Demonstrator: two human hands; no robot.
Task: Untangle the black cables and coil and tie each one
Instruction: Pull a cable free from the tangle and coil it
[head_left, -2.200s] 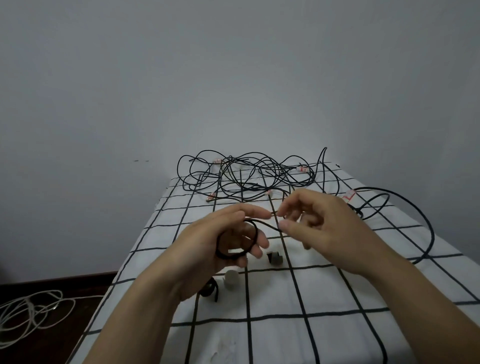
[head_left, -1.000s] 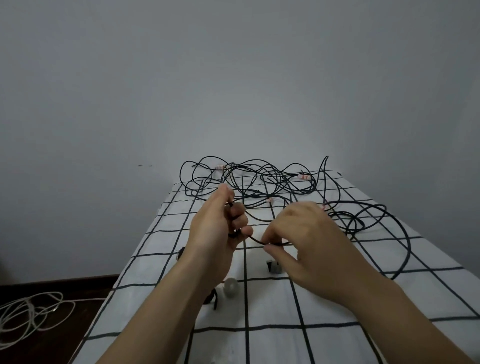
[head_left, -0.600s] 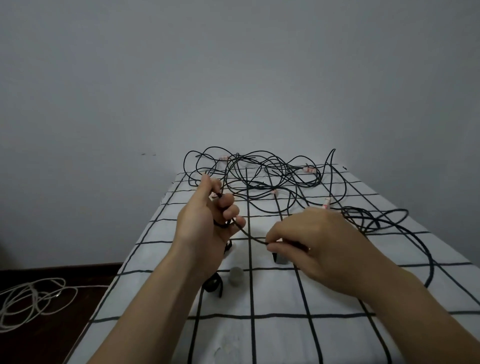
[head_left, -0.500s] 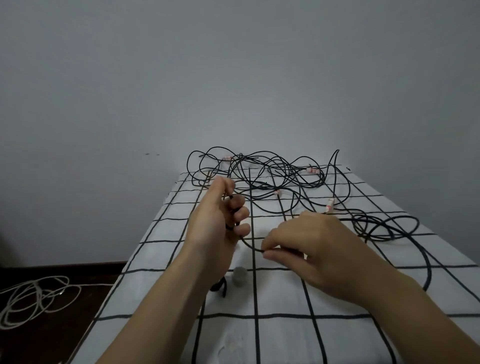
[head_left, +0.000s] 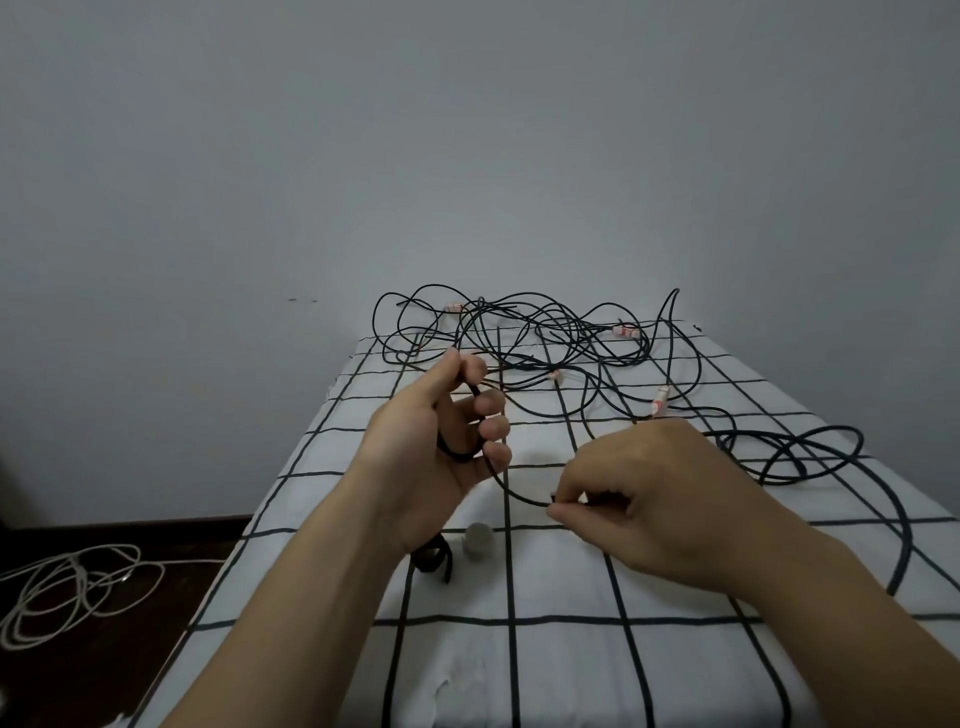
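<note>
Black cable wound in small loops inside left hand, fingers curled round coil, held above checked cloth | free strand sags from coil to right hand, pinched thumb-to-forefinger | cable tangle at far edge | small tied coil, grey cylinder just beside left wrist

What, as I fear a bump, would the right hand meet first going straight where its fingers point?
Probably the left hand, past the black cable the right hand pinches; depth is unclear.
</note>
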